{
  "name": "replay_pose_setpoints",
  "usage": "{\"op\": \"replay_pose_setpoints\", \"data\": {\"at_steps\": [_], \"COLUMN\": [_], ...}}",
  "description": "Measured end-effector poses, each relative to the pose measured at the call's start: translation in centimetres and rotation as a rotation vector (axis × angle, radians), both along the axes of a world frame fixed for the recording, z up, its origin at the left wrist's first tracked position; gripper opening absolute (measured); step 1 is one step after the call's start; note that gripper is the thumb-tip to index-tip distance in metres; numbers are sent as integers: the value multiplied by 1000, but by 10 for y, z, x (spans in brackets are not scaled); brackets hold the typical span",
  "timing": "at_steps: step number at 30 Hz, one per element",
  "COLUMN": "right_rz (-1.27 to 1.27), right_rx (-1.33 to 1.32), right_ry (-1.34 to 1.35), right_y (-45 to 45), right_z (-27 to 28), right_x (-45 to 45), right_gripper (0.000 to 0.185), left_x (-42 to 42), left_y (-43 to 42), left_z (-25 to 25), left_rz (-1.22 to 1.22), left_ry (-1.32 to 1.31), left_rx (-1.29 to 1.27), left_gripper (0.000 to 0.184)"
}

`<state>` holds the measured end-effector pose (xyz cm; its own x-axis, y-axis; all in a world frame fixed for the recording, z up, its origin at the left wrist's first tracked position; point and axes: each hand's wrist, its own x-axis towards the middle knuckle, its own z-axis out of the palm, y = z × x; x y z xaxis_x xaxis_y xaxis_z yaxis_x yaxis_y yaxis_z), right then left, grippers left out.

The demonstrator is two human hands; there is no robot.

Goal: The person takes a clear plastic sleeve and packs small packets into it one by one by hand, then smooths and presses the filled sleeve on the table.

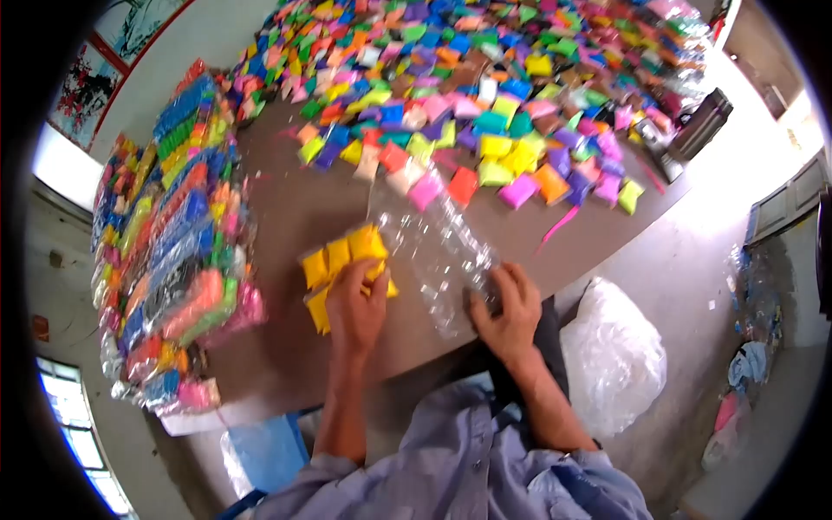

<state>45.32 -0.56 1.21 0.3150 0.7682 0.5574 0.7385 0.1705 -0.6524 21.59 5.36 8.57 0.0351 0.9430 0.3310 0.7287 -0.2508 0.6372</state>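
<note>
- Left hand [357, 303]: fingers [354, 272] bent down over the yellow packets [338, 255], thumb close to them; whether they grip or only rest there, I cannot tell
- Right hand [511, 322]: thumb and forefinger spread apart in a curve at the near edge of the clear plastic bag [426, 264]; whether the film is pinched, I cannot tell
- The yellow packets lie in rows on the desk [282, 195], partly covered by the left hand
- The clear plastic bag lies flat and crinkled between the hands and the pile, its far end by a few loose packets
- Beyond it, a broad pile of small multicoloured packets [511, 113] covers the far part of the desk
- A thin pink strip [559, 226] lies near the right-hand edge
- To the left, filled clear bags of coloured packets [186, 251] are stacked high
- At the far right, a dark bottle [704, 123] lies tilted
- A bulging white plastic bag [611, 364] sits on the floor [685, 260], right of the person
</note>
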Motion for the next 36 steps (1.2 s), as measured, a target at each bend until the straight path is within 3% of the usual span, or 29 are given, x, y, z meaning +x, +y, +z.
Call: {"op": "replay_pose_setpoints", "data": {"at_steps": [10,12,19,22,25,27,31,33,36], "right_rz": [-7,-7,-2,-7,-18,-19,-23,-22,-38], "right_rx": [7,7,5,33,62,85,122,133,159], "right_ry": [-6,0,37,49,47,91,173,202,251], "right_y": [1,1,0,1,2,4,5,6,9], "right_z": [-2,-3,-5,-3,-5,-8,0,0,-1], "right_x": [-1,-1,0,0,-1,-1,1,2,2], "right_gripper": [54,54,55,53,51,49,33,29,22], "left_x": [-29,-29,-34,-24,2,27,62,71,81], "left_y": [-1,2,1,-3,-1,0,10,9,9], "left_z": [-3,4,5,20,26,17,-21,-21,-13], "left_rz": [-13,-3,-93,-33,-94,-132,-254,-265,-279], "left_ry": [157,149,295,-183,-442,-450,-262,-51,-3], "left_rx": [-52,-193,-66,-305,-314,-309,-235,-164,-45], "left_gripper": [29,33,40,38,35,29,25,27,30]}}
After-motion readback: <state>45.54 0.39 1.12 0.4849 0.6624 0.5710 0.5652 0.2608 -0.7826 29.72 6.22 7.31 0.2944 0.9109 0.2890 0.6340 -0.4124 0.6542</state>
